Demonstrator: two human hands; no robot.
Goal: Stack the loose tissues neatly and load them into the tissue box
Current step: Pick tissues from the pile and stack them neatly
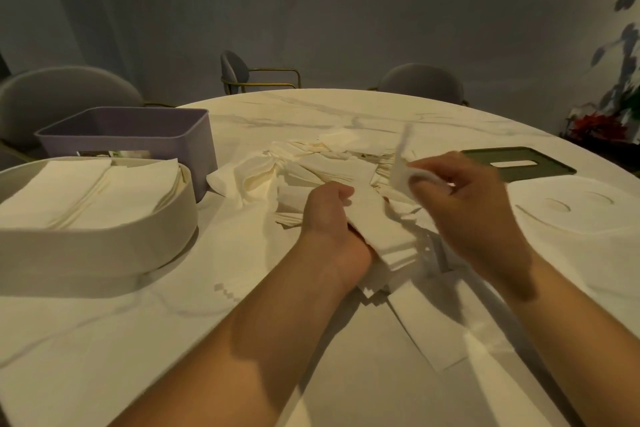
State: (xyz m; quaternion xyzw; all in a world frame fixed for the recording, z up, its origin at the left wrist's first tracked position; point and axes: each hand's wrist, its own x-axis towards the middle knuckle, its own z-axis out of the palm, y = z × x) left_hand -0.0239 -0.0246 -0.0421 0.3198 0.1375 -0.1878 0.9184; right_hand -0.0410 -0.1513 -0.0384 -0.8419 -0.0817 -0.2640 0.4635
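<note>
Left hand curled on rumpled cream tissue stack, right hand pinched on one raised sheet

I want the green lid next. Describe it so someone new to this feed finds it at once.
Start at the round marble table and go to its far right side, past the right hand, which pinches a tissue. The green lid lies flat there, behind a white lid. It alone is dark green, with a pale rectangular slot in its middle.
</note>
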